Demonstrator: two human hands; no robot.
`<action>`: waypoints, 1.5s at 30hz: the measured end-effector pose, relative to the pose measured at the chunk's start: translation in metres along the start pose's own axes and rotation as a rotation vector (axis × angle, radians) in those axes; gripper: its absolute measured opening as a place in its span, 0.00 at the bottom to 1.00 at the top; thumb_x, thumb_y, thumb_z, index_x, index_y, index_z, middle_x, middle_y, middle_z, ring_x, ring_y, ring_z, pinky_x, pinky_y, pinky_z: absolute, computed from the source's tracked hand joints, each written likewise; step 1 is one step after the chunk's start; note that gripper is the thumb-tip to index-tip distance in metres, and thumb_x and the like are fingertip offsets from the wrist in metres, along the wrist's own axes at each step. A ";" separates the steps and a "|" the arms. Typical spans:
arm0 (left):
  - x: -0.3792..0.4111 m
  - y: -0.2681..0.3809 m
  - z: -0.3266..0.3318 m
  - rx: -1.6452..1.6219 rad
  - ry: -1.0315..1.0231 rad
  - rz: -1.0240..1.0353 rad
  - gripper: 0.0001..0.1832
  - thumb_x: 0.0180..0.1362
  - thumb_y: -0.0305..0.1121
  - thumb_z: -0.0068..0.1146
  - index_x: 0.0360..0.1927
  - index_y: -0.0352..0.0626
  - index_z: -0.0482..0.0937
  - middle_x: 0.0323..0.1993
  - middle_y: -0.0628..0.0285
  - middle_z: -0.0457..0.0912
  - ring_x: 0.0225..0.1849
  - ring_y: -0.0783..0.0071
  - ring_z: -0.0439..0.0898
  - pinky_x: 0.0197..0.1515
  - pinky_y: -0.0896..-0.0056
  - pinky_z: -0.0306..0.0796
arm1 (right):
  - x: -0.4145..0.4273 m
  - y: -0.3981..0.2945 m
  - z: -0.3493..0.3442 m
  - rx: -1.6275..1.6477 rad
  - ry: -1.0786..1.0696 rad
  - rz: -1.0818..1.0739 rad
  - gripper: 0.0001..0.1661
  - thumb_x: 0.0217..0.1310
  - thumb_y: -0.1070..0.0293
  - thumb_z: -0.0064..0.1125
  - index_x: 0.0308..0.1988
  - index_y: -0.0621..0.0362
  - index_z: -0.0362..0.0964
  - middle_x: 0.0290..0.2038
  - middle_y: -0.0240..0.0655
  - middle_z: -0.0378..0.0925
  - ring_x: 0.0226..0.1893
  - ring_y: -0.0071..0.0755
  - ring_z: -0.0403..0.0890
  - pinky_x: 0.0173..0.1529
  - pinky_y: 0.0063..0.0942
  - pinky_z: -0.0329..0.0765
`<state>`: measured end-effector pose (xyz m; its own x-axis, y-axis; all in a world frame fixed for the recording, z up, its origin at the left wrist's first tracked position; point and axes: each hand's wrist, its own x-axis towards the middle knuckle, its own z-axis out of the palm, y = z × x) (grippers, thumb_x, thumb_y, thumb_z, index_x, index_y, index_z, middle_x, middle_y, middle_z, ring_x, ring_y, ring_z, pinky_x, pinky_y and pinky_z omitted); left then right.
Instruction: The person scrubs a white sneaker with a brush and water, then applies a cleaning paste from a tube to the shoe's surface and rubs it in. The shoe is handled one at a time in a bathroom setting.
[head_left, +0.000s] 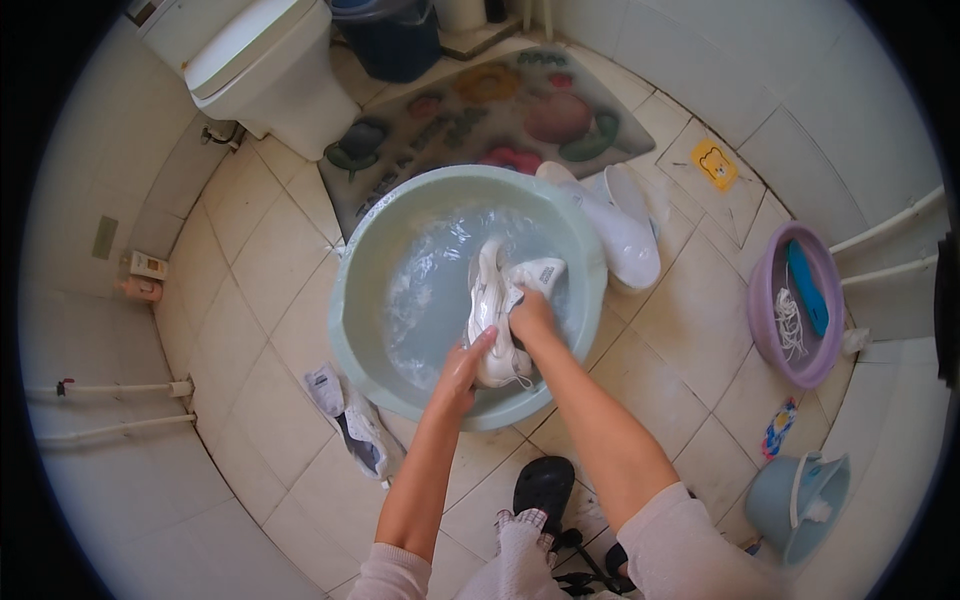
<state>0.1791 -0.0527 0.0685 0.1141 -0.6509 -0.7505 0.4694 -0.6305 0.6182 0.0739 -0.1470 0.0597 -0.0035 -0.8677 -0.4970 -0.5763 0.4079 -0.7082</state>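
Observation:
A wet white sneaker (487, 315) is held on its side above the cloudy water of a pale green plastic basin (352, 367). My left hand (456, 371) grips its sole side near the lower end, thumb on the upper. My right hand (534, 319) is at the shoe's opening with the fingers partly hidden there. The shoe's tongue (546, 271) sticks out beyond my right fingers. On the floor tiles left of the basin rests another white sneaker (360, 427), its tongue pulled out and no laces visible in it.
White boots (619, 232) lie right of the basin, by a patterned floor mat (450, 116). A purple basin (757, 300) holds white laces (789, 322) and a blue object (806, 289). A tipped blue bucket (772, 495) is lower right; a toilet (285, 82) stands upper left.

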 end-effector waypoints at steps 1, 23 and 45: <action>-0.002 0.001 0.001 0.014 0.016 -0.007 0.34 0.55 0.48 0.61 0.57 0.34 0.68 0.47 0.55 0.77 0.45 0.64 0.78 0.50 0.65 0.70 | 0.002 0.003 0.000 0.154 -0.082 0.010 0.17 0.57 0.69 0.49 0.45 0.64 0.75 0.40 0.52 0.79 0.43 0.47 0.79 0.47 0.35 0.74; -0.007 0.018 0.000 -0.005 -0.047 -0.051 0.30 0.61 0.61 0.44 0.55 0.48 0.71 0.45 0.63 0.79 0.44 0.66 0.80 0.45 0.55 0.75 | 0.024 0.011 0.012 0.164 -0.189 -0.070 0.17 0.57 0.73 0.46 0.45 0.61 0.76 0.37 0.46 0.80 0.39 0.45 0.81 0.44 0.39 0.75; 0.029 0.029 -0.024 0.235 0.111 0.089 0.46 0.46 0.43 0.68 0.66 0.36 0.58 0.57 0.51 0.70 0.53 0.62 0.73 0.54 0.64 0.67 | -0.107 0.008 -0.127 -0.485 -0.140 -0.426 0.19 0.56 0.73 0.48 0.48 0.49 0.76 0.29 0.47 0.78 0.31 0.49 0.79 0.34 0.44 0.73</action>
<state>0.2173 -0.0799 0.0595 0.2470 -0.6657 -0.7041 0.2383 -0.6626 0.7101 -0.0345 -0.0870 0.1706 0.3936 -0.8667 -0.3066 -0.8067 -0.1657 -0.5672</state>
